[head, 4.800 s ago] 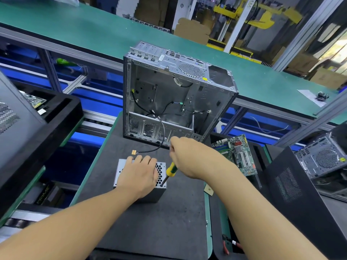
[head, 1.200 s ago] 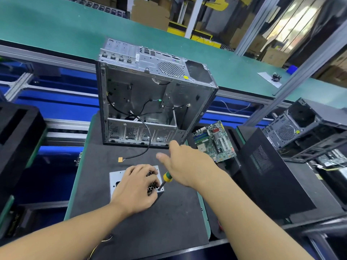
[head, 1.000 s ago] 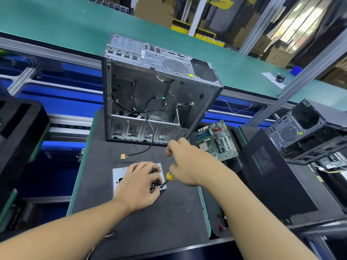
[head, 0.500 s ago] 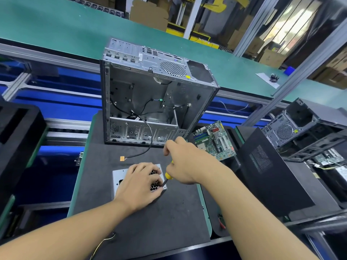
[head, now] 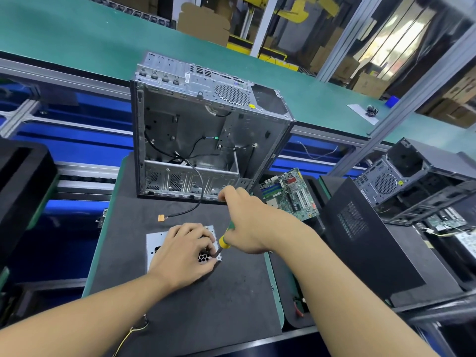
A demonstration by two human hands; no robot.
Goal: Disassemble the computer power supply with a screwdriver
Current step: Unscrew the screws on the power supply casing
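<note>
Left hand point(head: 184, 256) curled, right hand point(head: 247, 222) gripping (higher).

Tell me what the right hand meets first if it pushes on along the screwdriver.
The power supply: the screwdriver in the right hand aims at its vented face, beside the left hand. Tip contact unclear.

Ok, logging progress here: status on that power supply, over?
Left hand holds power supply steady. Right hand grips screwdriver, tip at its right corner. Loose case cable lies clear behind.
</note>
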